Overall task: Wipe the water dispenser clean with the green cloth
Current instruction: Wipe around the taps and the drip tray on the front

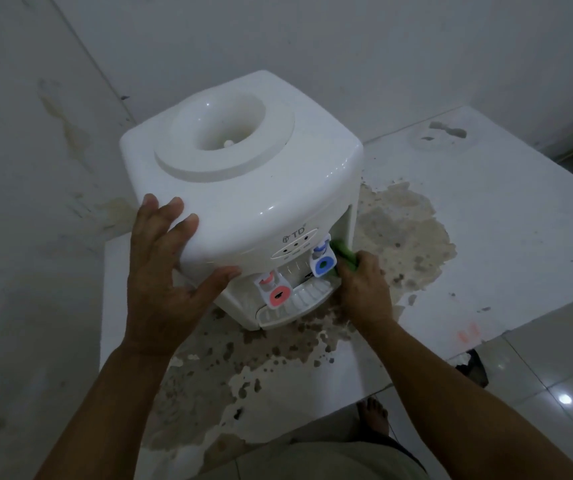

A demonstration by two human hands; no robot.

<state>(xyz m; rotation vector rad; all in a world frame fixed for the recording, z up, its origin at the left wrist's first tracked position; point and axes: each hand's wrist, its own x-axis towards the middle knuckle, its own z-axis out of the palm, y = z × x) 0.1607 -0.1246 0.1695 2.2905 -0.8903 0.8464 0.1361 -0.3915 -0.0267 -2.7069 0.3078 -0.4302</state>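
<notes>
The room is dim, lit in a grey, cool cast; a white wall [347, 46] closes the back, and a second wall [18, 133] on the left meets it at a corner seam, its paint marked with yellowish streaks and blotches. A white bench [485, 237] stands against both walls; much of its surface coating has peeled away in a wide brownish, speckled patch [406, 233] that runs toward the near edge; a faint orange mark [468, 334] sits near its right front edge, and a ring-shaped scuff [446, 135] lies at the far right. Below, a pale tiled floor [555, 375] shows grout lines and one bright reflected spot of light [565, 399].
</notes>
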